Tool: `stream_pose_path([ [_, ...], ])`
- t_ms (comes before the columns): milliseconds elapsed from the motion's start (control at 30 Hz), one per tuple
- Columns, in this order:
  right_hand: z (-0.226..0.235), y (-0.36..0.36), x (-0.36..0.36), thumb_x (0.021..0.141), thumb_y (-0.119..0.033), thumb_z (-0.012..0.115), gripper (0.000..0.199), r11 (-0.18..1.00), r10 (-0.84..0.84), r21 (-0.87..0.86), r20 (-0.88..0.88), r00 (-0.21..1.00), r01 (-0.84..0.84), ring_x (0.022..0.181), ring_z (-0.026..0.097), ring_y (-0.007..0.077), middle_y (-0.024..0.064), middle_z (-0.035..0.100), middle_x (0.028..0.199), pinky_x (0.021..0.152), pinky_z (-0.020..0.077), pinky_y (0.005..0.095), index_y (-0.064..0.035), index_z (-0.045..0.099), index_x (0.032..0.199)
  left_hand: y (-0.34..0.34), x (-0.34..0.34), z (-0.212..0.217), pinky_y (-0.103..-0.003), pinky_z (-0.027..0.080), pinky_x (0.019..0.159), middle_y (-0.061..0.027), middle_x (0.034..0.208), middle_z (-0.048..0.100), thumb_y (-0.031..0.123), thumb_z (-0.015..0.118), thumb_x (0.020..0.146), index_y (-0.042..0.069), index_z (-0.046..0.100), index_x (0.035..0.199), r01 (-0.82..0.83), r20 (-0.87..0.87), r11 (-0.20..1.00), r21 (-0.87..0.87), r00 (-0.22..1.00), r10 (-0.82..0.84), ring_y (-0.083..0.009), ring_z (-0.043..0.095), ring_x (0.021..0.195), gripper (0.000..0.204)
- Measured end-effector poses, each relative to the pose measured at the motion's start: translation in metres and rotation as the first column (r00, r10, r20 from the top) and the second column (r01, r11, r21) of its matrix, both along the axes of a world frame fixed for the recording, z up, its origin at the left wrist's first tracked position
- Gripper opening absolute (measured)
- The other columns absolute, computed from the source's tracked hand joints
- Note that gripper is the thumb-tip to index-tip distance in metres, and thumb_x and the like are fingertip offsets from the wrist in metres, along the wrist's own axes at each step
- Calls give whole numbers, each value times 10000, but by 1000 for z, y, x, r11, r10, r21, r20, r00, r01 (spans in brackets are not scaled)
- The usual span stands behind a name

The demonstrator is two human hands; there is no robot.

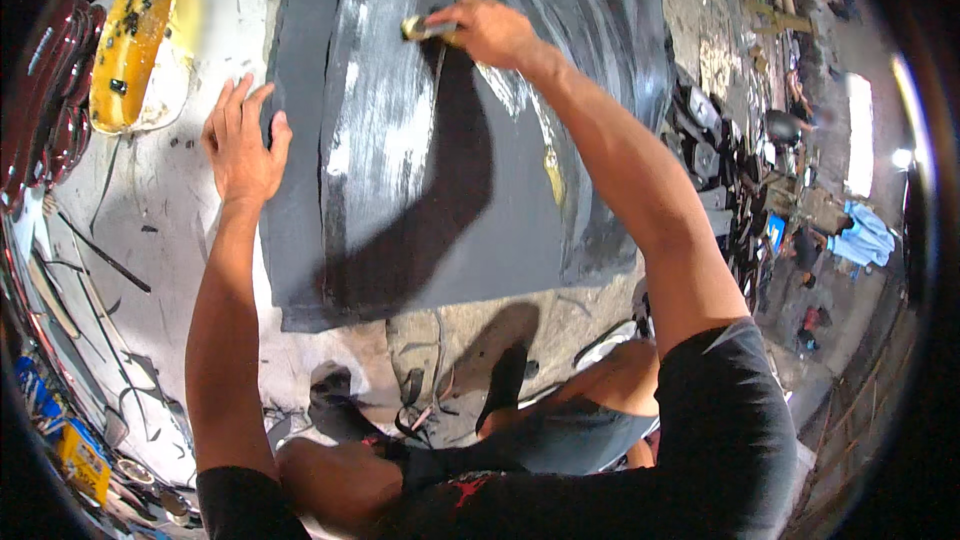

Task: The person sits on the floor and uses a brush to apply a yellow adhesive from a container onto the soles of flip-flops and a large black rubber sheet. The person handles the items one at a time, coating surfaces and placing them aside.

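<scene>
A large dark grey sheet point(490, 265) lies flat in front of me, with shiny wet streaks point(385, 130) brushed along its length. Near its far part, my right hand point(492, 34) is closed round a short flat brush point(438, 30), whose pale bristle end points left. The arm's shadow falls across the sheet below it. A small yellowish smear point(553, 175) sits on the sheet right of the shadow. My left hand point(245, 145) rests with fingers spread at the sheet's left edge, holding nothing.
An oblong yellow container point(128, 50) of amber liquid with black bits stands at the far left, beside dark red glossy pieces point(65, 90). Thin black strips point(105, 255) lie at left. Dark flat pieces point(705, 155) are piled right of the sheet. Light blue cloth point(862, 235) shows far right.
</scene>
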State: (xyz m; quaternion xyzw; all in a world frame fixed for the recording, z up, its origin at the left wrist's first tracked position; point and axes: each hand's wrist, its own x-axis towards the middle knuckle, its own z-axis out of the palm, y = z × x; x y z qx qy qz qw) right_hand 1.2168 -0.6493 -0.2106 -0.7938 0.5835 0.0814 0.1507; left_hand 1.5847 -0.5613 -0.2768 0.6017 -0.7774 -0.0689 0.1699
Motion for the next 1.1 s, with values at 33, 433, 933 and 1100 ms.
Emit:
stream_pose_path([
  [33, -2, 27, 9, 939, -265, 683, 395, 997, 77, -7, -46, 996, -77, 1183, 636, 304, 54, 662, 1243, 990, 539, 439, -330, 651, 1326, -1, -1, -1, -484, 240, 1193, 18, 1561, 413, 323, 604, 966, 224, 550, 1381, -3, 3, 1000, 3, 1000, 3, -220, 283, 1506, 430],
  [433, 32, 305, 105, 869, -38, 622, 543, 945, -133, 312, 104, 986, 94, 1148, 571, 266, -33, 591, 1288, 925, 603, 415, -318, 639, 1334, -5, 7, -26, -461, 247, 1197, -9, 1526, 491, 405, 560, 1004, 234, 575, 1395, 25, -58, 986, -162, 998, -35, -235, 369, 1475, 427],
  [933, 136, 251, 25, 946, -53, 583, 318, 627, -737, 578, 657, 158, 523, 871, 617, 74, -9, 668, 1016, 791, 539, 275, -14, 624, 1258, 0, 16, -26, -457, 275, 1185, -45, 1504, 525, 371, 560, 1016, 199, 603, 1368, 3, -75, 989, -151, 997, -15, -247, 396, 1464, 394],
  [1100, 84, 189, -79, 900, -63, 636, 368, 532, -761, 448, 625, 173, 719, 904, 669, 183, 77, 688, 990, 810, 544, 348, -8, 567, 1257, 1, 8, -23, -462, 270, 1185, -40, 1512, 510, 339, 573, 1009, 202, 586, 1377, -9, -69, 990, -144, 998, -1, -247, 385, 1471, 392],
])
